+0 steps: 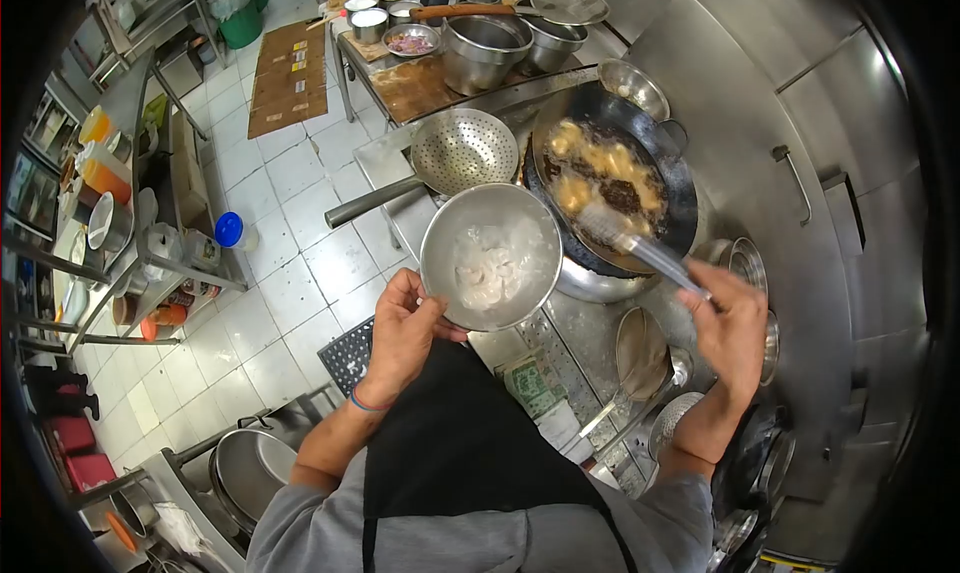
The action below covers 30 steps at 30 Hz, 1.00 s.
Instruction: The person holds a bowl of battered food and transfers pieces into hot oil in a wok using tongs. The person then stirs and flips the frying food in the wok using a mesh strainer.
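My left hand (pixel 408 323) is closed on the rim of a steel mixing bowl (pixel 440 235), thumb over the edge. A few pale, wet pieces coated in whitish liquid lie in the bowl. My right hand (pixel 728 318) grips the metal handle of a whisk (pixel 655 256), whose wire end is blurred and reaches into the wok. In the dark wok (pixel 680 198), several golden battered pieces (pixel 600 163) sit in bubbling oil. A perforated strainer ladle (pixel 465 153) with a long handle rests just beyond the bowl, left of the wok.
Behind the stove, a side table carries steel pots (pixel 487 58) and a bowl of chopped onion (pixel 411 41). Right of me are a fine-mesh skimmer (pixel 642 348) and a steel wall (pixel 770 93). Shelving with bottles (pixel 105 173) stands left across the tiled floor (pixel 265 203).
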Each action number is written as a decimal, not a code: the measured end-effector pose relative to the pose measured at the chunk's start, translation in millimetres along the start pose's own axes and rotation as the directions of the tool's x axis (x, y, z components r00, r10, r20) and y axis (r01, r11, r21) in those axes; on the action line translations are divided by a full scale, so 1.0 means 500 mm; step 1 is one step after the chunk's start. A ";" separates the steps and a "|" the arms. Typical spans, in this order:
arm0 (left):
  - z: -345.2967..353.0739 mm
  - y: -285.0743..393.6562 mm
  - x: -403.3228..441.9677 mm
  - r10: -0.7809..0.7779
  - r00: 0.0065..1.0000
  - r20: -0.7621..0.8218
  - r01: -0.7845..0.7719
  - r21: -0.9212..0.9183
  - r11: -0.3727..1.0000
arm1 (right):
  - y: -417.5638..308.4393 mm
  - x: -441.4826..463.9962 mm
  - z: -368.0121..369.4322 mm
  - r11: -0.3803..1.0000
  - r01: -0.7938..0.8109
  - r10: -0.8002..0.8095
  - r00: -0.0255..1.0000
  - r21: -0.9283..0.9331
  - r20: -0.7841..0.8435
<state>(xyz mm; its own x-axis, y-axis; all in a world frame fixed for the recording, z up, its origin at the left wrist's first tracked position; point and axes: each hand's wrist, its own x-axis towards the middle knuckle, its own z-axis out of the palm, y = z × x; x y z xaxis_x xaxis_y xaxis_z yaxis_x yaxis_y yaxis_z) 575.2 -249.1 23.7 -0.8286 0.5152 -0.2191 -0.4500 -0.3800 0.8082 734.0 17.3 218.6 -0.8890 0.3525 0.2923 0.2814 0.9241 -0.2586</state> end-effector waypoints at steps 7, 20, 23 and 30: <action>0.020 0.010 -0.010 0.130 0.990 0.059 -0.135 0.083 0.987 | -0.079 -0.018 0.043 0.977 0.168 -0.142 0.971 -0.130 0.192; 0.007 0.011 0.001 0.064 0.991 0.121 -0.075 0.089 0.993 | -0.052 -0.027 0.045 0.981 0.193 -0.190 0.977 -0.031 0.095; 0.006 -0.002 0.011 0.049 0.996 0.079 -0.056 0.082 0.995 | -0.036 -0.026 0.027 0.991 0.136 -0.136 0.991 0.006 0.018; -0.021 -0.053 0.034 -0.037 0.999 0.026 0.037 0.031 0.999 | 0.014 0.038 0.009 0.999 0.006 -0.013 0.983 -0.039 -0.182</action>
<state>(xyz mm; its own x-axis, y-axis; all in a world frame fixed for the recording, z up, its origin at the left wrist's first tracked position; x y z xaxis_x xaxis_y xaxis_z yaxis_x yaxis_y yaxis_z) 569.5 -238.6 -7.3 -0.8023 0.5486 -0.2352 -0.4696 -0.3369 0.8161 717.5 29.6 218.2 -0.8121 0.3611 0.4584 0.2896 0.9314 -0.2207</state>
